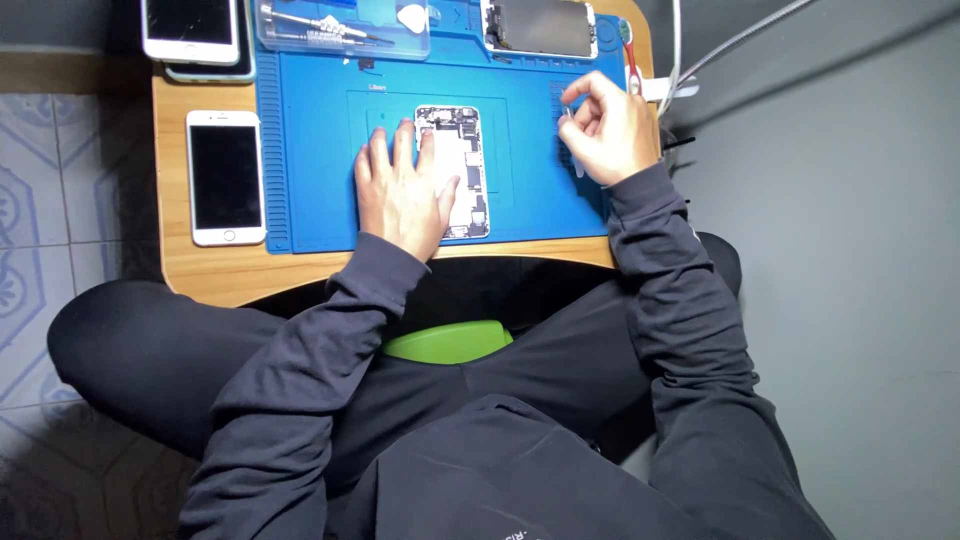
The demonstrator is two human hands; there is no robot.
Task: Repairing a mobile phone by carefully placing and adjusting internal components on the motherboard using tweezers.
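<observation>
The left hand (400, 195) lies flat, fingers spread, pressing the opened phone (458, 170) onto the blue mat (320, 150). Right of the phone, the right hand (605, 130) pinches a small tool (572, 140) over the mat's edge.

An opened phone (455, 170) lies in the middle of a work mat (320, 150), which rests on a small table (200, 270). The left hand (400, 195) lies flat on the phone's left edge; the right hand (605, 130) hovers to its right, over the mat's right edge. Left of the mat lies a whole phone (226, 177), with two stacked phones (192, 30) behind it. At the mat's far edge sit a tool tray (340, 28) and, right of it, a phone screen assembly (540, 27).
</observation>
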